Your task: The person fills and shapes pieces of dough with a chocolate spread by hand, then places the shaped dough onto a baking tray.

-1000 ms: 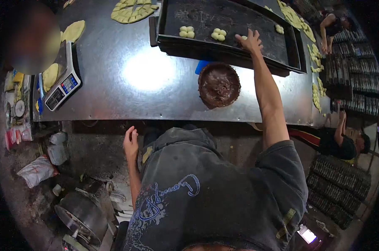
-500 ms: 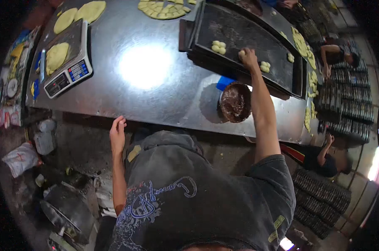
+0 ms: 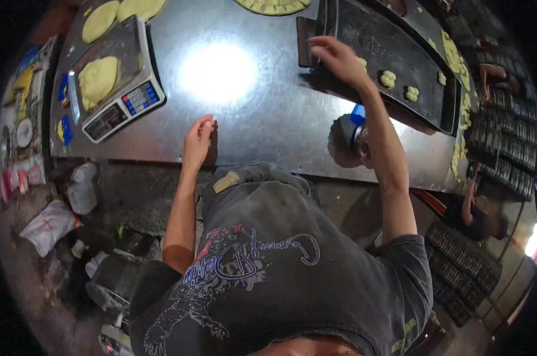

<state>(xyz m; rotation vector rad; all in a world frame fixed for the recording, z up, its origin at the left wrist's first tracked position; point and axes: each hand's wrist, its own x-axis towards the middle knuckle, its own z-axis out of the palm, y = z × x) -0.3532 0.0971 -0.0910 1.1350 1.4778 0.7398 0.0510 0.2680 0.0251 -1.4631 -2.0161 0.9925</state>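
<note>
My right hand (image 3: 340, 59) is over the left end of a black baking tray (image 3: 369, 41), fingers stretched to the left with nothing visible in them. Small clusters of dough balls (image 3: 388, 79) sit on the tray, one of them partly covered by this hand. Under my right forearm a bowl (image 3: 362, 142) is mostly hidden. My left hand (image 3: 198, 141) hovers at the table's front edge, fingers loosely bent and holding nothing I can see. To its left stands a digital scale (image 3: 126, 107) bearing a flat piece of dough (image 3: 98, 82).
Flattened dough rounds (image 3: 100, 21) lie at the back left of the metal table (image 3: 250, 130), with a cut dough round (image 3: 274, 6) at the back. Dough pieces (image 3: 452, 53) line the right side. Other people (image 3: 488, 74) are at the right, near dark stacked racks (image 3: 506, 130).
My right hand has left the dough balls on the tray and swung left, its fingers now extended. My left hand has come forward over the table edge. The view has shifted left.
</note>
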